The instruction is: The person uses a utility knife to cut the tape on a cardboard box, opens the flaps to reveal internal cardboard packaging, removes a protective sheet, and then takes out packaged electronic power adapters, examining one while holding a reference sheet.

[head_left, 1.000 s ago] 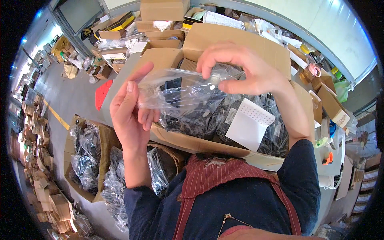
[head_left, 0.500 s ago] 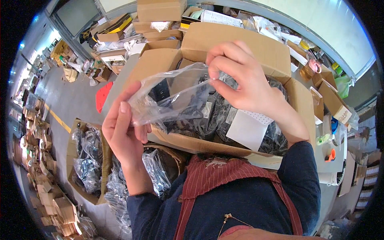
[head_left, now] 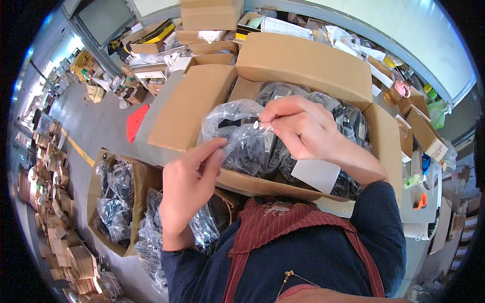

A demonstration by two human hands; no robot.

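Bag (head_left: 213,121) of clear plastic, held above an open carton (head_left: 308,55): left hand (head_left: 188,177) and right hand (head_left: 309,130) each pinch it, grips closed; light, even tension should limit creasing.

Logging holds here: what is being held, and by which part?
A clear plastic bag: the right hand pinches its right side beside a small white spot. The left hand is at its near left edge, grip unclear.
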